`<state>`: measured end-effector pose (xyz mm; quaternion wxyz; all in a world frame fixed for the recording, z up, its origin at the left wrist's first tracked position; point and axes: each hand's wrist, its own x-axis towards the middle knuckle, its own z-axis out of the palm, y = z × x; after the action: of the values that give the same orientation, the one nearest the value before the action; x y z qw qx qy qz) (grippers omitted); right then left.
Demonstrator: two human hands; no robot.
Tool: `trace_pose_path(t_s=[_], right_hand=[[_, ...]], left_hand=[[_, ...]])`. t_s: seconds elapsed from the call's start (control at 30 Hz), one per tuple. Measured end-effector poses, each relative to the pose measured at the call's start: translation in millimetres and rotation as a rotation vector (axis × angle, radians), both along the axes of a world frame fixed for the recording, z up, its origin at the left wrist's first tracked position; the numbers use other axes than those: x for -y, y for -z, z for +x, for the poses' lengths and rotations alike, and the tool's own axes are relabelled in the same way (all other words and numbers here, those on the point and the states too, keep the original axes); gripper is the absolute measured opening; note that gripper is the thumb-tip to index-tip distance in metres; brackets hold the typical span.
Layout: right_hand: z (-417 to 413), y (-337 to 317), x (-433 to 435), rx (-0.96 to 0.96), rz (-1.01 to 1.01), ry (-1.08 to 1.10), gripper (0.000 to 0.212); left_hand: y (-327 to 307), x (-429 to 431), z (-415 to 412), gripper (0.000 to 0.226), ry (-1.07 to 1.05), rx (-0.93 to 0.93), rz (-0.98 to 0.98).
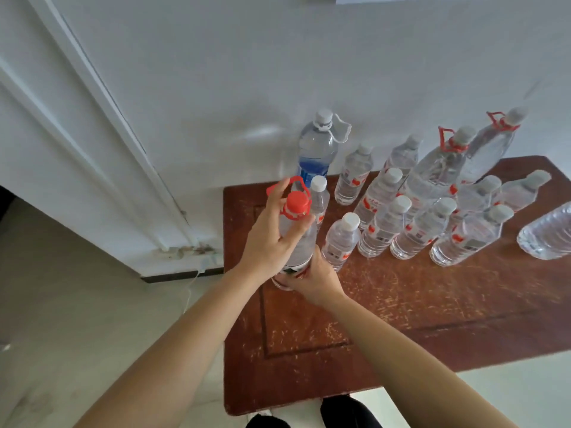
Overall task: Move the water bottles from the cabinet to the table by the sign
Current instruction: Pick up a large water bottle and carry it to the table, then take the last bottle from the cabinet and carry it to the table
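my left hand (272, 233) is curled round the shoulder of the big red-capped bottle (301, 242), fingers just under the cap and its red carry loop. my right hand (313, 281) grips the same bottle low down, near its base. the bottle is upright and full of clear water, over the table (417, 319) close to its left edge. my right hand hides the base, so i can't tell if it touches the wood

just behind it, against the white wall (309, 57), stands a tall blue-label bottle (316, 149) with a white cap and a white loop. to the right, the small white-capped bottles (383, 230) stand upright in a tight cluster, all with clear water and red labels; the nearest one is just beside the bottle i hold. behind them are two large bottles with red loops (435, 171), also filled clear. a ribbed bottle (547, 233) is cut off at the right of the view

the brown, scratched tabletop is bare between the cluster and the near edge. left of the table are pale floor (77, 304) and a white door frame (92, 134), with a thin white cable (197, 273) by the skirting
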<state>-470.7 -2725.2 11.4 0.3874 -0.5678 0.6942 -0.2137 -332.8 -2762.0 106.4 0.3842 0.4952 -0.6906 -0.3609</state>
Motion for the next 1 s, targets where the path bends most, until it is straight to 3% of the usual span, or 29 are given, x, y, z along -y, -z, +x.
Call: trace_pose_path(t_s=[0.13, 0.23, 0.33, 0.43, 0.53, 0.67, 0.8, 1.0], right_hand=[[-12, -8, -19, -0.186, 0.032, -0.149, 0.081], [-21, -11, -27, -0.338, 0.066, -0.258, 0.069], [-32, -11, -34, -0.476, 0.02, -0.392, 0.052], [-32, -4, -41, -0.534, -0.052, -0.598, 0.049], [-14, 4, -48, -0.52, -0.205, -0.821, 0.05], [45, 2, -74, -0.439, -0.376, -1.081, 0.057], [122, -29, -128, -0.273, -0.621, -1.28, 0.062], [219, -110, -282, 0.001, -0.949, -1.521, 0.065]], left_hand=[[10, -20, 15, 0.075, -0.035, 0.185, -0.054], [30, -35, 37, 0.074, -0.105, 0.537, -0.074], [45, -66, 56, 0.072, -0.225, 0.8, 0.057], [51, -111, 70, 0.077, -0.439, 0.901, 0.173], [54, -170, 80, 0.083, -0.664, 0.953, 0.412], [43, -270, 92, 0.071, -0.994, 1.029, 0.518], [6, -373, 106, 0.067, -1.333, 1.113, 0.497], [-57, -573, 99, 0.067, -1.804, 1.192, 0.56]])
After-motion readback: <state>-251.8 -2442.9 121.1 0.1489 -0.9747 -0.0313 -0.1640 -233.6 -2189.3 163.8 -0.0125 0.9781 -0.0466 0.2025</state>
